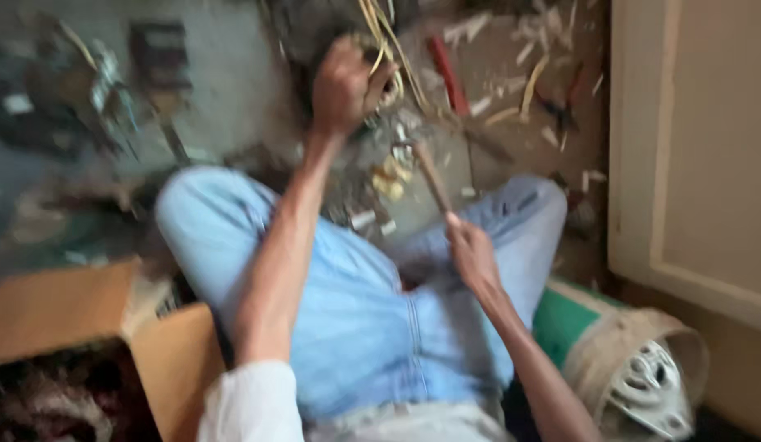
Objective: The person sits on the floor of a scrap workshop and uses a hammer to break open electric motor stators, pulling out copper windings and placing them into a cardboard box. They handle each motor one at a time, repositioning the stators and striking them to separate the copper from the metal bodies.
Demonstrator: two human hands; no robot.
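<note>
Gripping pale wiry strands (386, 49), left hand (341, 86) clenched | right hand (472, 254) grasping wooden-handled hammer (429, 173)

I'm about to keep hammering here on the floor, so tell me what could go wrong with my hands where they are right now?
1. The left hand grips the pale wire bundle close to where the hammer in the right hand points; a stray blow could hit the fingers.
2. Loose scraps and red-handled pliers litter the floor; pieces might fly up or cut.
3. The picture is blurred, so the exact gap is unclear.
</note>
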